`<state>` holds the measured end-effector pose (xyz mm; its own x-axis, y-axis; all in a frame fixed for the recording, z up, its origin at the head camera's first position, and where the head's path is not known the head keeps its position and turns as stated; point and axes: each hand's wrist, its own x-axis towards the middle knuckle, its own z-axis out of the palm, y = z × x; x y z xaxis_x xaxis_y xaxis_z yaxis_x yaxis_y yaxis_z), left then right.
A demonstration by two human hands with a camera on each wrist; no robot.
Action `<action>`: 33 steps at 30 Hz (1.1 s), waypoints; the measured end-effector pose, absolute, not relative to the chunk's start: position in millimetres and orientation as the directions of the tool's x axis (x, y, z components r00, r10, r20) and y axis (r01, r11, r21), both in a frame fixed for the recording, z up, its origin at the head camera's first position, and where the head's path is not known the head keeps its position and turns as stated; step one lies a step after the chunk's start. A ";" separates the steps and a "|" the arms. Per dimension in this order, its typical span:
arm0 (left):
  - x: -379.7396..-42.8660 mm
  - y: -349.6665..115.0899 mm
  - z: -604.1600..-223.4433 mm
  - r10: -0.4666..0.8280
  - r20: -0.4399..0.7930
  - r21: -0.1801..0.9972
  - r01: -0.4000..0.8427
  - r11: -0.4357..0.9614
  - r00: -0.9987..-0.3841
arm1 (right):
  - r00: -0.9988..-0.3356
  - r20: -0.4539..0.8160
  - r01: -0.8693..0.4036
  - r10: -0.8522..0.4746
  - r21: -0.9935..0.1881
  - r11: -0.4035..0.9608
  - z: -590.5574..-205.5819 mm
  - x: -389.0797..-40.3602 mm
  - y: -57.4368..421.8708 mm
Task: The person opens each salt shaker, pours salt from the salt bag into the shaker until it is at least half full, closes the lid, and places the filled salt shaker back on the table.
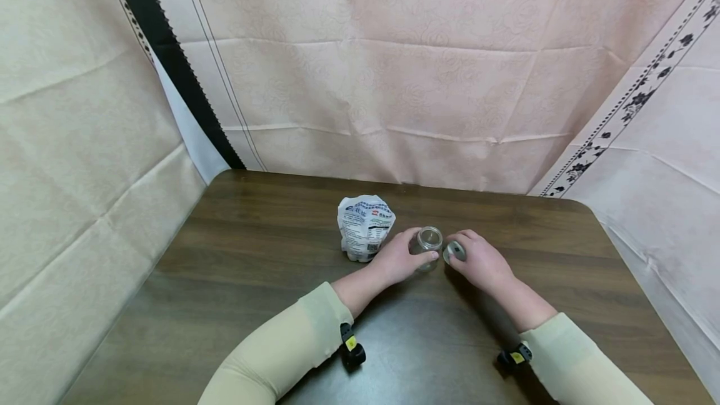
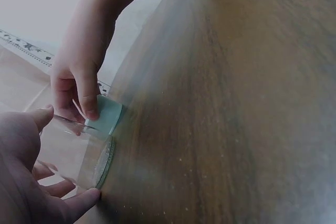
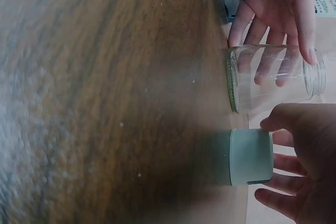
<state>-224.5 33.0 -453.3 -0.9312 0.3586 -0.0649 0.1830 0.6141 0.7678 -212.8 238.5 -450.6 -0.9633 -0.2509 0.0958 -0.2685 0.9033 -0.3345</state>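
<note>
In the head view, my left hand [image 1: 398, 259] holds a clear glass jar [image 1: 430, 239] upright on the wooden table, fingers round its far side and thumb near the rim. The jar's mouth is uncovered, and its glass body [image 3: 247, 80] looks see-through in the right wrist view. Just right of it, my right hand [image 1: 485, 262] grips a pale green, short cylindrical lid [image 3: 251, 157] between thumb and fingers. The lid [image 2: 109, 113] stands low at the tabletop, close beside the jar's base [image 2: 104, 163]. A white printed pouch [image 1: 365, 229] stands behind my left hand.
The brown wooden table [image 1: 236, 292] has rounded far corners. Pale patterned cloth [image 1: 394, 80] hangs behind it and at both sides. Small pale specks dot the tabletop in the wrist views. Each forearm wears a black strap with a small device.
</note>
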 end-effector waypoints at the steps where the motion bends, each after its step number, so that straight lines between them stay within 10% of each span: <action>1: -223.5 32.4 -453.1 0.355 -0.069 0.768 0.177 0.615 -0.932 | -0.964 0.095 -0.264 -0.247 -0.332 0.905 -451.0 -212.9 239.0; 33: -171.1 -25.5 -437.5 0.317 -0.087 0.821 0.112 0.560 -0.945 | -0.932 0.250 -0.340 -0.261 -0.363 0.868 -434.1 -194.7 237.5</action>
<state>-171.1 -25.5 -437.5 -0.9445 0.3166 -0.0874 0.1116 0.5598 0.8211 -194.7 237.5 -434.1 -0.9324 -0.2613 0.2496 -0.3402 0.8676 -0.3626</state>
